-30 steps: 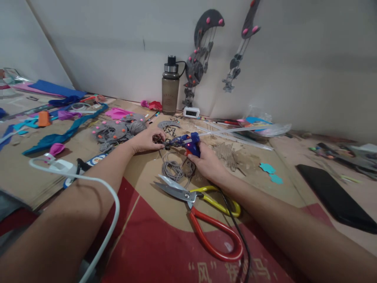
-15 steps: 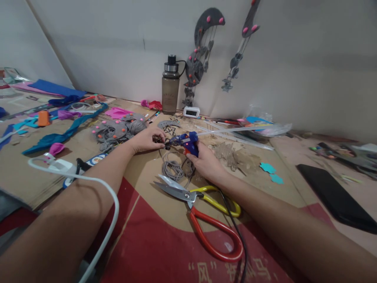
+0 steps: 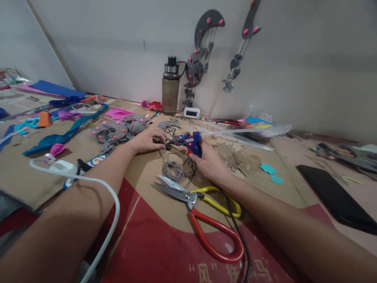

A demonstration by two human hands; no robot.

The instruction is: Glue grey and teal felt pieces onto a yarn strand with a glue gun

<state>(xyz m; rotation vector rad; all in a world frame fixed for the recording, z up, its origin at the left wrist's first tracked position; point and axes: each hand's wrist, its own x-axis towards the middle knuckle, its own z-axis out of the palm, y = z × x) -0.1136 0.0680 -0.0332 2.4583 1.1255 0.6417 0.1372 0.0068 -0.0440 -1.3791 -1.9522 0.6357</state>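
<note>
Your right hand [image 3: 210, 162] is wrapped around the grip of a blue hot glue gun [image 3: 191, 142], red light lit, just beyond the blades of the scissors [image 3: 190, 196]. The gun points left, its nozzle by a small dark piece [image 3: 168, 147], also beyond the scissors' blades. A translucent glue stick [image 3: 220, 131] sticks out of the gun's back. Your left hand [image 3: 150, 139], farther out and left of the scissors, has its fingers curled, thumb and fingertips close together at that dark piece; you could be pinching it or only steadying it, can't tell which. Too small to make out its shape.

The scissors lie blades partly open, one yellow handle, one red, on cardboard [image 3: 141, 236] with a red printed area. Grey cord [image 3: 172, 169] sits coiled just past the blades. Black power cord [image 3: 239, 230] runs across the scissors' yellow handle and down by the red one. White cable [image 3: 117, 204] left of the scissors, looping over your left forearm.

Right of the scissors: black phone [image 3: 335, 196], turquoise cutouts [image 3: 267, 168]. Far left past the scissors: grey pieces with pink and orange dots [image 3: 112, 131], ball of grey yarn [image 3: 137, 127], teal strip [image 3: 67, 129]. Straight beyond the scissors, near the wall: upright water bottle [image 3: 170, 94], small white digital clock [image 3: 191, 113]. Above those, grey crescent hanging [image 3: 208, 21] with pink dots.
</note>
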